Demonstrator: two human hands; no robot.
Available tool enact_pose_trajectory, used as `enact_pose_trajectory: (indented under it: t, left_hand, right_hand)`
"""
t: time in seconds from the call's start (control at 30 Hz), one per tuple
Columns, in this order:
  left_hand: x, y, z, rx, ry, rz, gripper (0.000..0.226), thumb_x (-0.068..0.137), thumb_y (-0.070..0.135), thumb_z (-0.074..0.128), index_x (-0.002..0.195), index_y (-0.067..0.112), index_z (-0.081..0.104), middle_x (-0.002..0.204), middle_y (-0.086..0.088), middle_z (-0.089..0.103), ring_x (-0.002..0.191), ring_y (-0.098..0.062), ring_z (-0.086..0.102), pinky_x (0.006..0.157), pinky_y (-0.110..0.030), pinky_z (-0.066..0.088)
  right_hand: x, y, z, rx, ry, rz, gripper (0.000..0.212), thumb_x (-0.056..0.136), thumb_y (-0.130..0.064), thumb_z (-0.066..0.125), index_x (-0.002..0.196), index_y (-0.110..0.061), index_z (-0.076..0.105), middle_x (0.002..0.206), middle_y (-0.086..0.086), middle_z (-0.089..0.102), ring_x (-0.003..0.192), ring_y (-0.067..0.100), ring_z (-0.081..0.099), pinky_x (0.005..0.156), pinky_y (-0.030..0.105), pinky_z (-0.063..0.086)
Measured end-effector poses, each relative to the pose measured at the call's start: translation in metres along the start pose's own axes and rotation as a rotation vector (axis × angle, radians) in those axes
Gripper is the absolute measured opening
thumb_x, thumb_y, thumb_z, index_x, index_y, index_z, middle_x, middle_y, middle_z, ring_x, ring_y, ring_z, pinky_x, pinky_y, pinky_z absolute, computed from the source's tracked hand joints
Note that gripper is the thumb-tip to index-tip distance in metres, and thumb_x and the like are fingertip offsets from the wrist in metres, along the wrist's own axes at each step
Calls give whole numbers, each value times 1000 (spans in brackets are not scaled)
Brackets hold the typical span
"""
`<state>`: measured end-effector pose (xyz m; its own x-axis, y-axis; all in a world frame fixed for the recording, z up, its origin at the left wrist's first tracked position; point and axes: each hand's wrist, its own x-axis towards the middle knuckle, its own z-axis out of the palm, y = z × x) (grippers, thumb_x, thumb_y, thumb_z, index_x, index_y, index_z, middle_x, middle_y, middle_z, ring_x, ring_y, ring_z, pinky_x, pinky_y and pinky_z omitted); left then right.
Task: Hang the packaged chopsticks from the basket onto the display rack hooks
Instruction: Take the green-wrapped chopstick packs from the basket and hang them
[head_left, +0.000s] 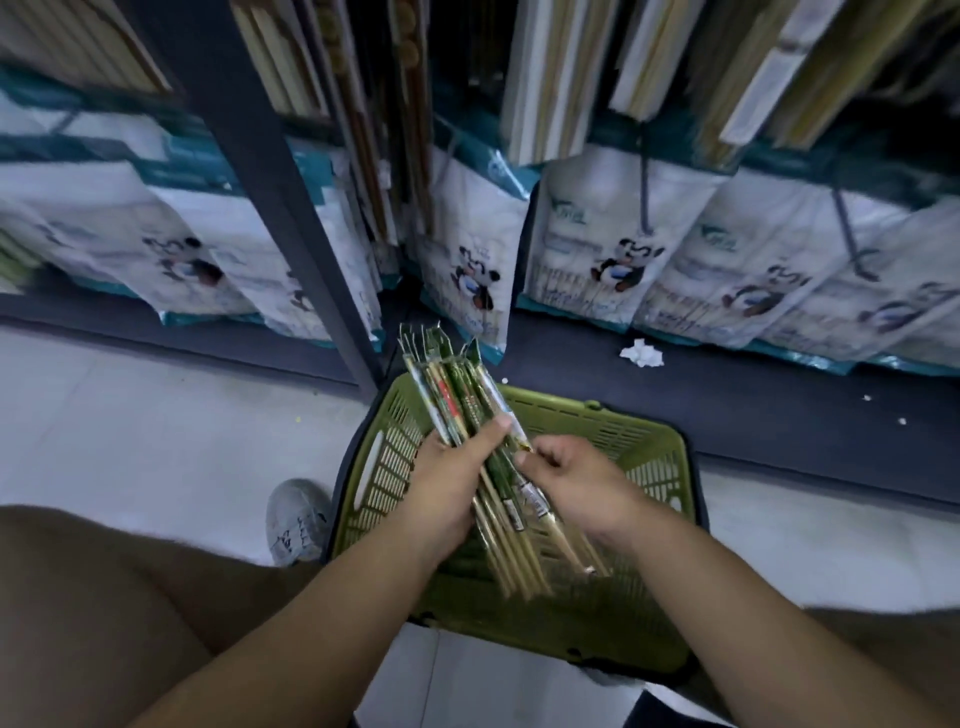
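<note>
Over the green plastic basket (639, 452) on the floor I hold a bundle of packaged chopsticks (457, 395), green and clear wrappers, tips pointing up toward the rack. My left hand (447, 488) grips the bundle from the left, thumb laid across its front. My right hand (576, 483) pinches the lower right pack of the bundle with curled fingers. The display rack (291, 218) stands ahead; packs of chopsticks (550, 93) hang on it at the top. Its hooks are hidden by the hanging goods.
White bags with a panda print (618, 260) hang in a row on the lower rack. A crumpled white paper (641, 354) lies on the dark base shelf. My knees fill the bottom corners, and a grey shoe (296, 519) stands left of the basket.
</note>
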<state>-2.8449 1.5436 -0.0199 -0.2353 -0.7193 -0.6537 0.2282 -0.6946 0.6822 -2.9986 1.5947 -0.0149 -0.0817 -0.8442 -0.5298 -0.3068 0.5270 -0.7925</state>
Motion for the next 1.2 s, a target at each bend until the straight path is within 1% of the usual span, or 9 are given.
enact_pose_trajectory:
  t: [0.17,0.27,0.37,0.47,0.6,0.77,0.87,1.0,1.2]
  left_hand:
    - [-31,35,37,160,9,257,32,80,11,87,106,15,70,90,2,80,84,-15,77,67,-25,60]
    - [-53,61,50,242,-67,340,34,79,18,90,106,21,70,92,5,80,85,-13,77,69,-26,60]
    - [-73,85,64,355,-168,421,28,80,23,89,103,23,73,93,-1,80,87,-22,77,81,-42,61]
    - [-89,113,82,422,-253,530,22,83,23,86,101,24,75,94,-4,79,89,-27,76,82,-48,62]
    - [-105,145,111,485,-357,663,14,87,16,83,96,22,75,85,0,78,80,-19,76,67,-32,61]
    - [-121,174,139,512,-423,743,24,84,18,86,103,19,72,89,2,79,84,-18,77,71,-30,61]
    - [-130,189,155,483,-434,768,23,83,22,87,101,24,73,90,3,80,84,-17,78,72,-31,62]
    - [-142,205,173,451,-422,784,21,82,30,87,92,42,74,92,9,80,84,-11,77,73,-28,60]
    - [-148,220,189,392,-417,772,36,70,44,91,99,32,74,92,8,79,91,-16,76,94,-49,58]
  right_hand:
    - [-47,-43,-19,29,119,-149,38,99,-35,65,80,-2,59,66,-2,46,60,8,43,58,28,34]
    - [-74,-67,-38,147,180,-191,21,95,-40,70,88,-20,73,67,-14,65,63,-2,58,63,15,46]
    - [-90,-95,-62,242,327,-285,10,93,-39,72,89,-31,76,83,-6,74,81,12,70,77,30,57]
    - [-100,-134,-86,267,444,-444,2,93,-32,72,93,-31,73,80,-8,72,82,17,69,70,28,58]
    - [-109,-182,-111,263,530,-587,5,94,-30,73,96,-33,69,82,-9,71,74,3,65,67,18,52]
    - [-121,-212,-139,252,621,-687,6,97,-30,69,91,-31,70,71,-15,66,72,0,62,71,30,54]
    - [-130,-226,-154,250,681,-737,16,98,-32,66,83,-35,72,67,-15,60,65,2,56,66,24,51]
    - [-143,-247,-177,350,785,-798,27,99,-37,63,77,-22,68,67,7,49,63,14,47,60,25,45]
    - [-152,-277,-218,356,962,-868,29,99,-40,62,76,-26,73,64,-5,53,63,5,51,59,11,46]
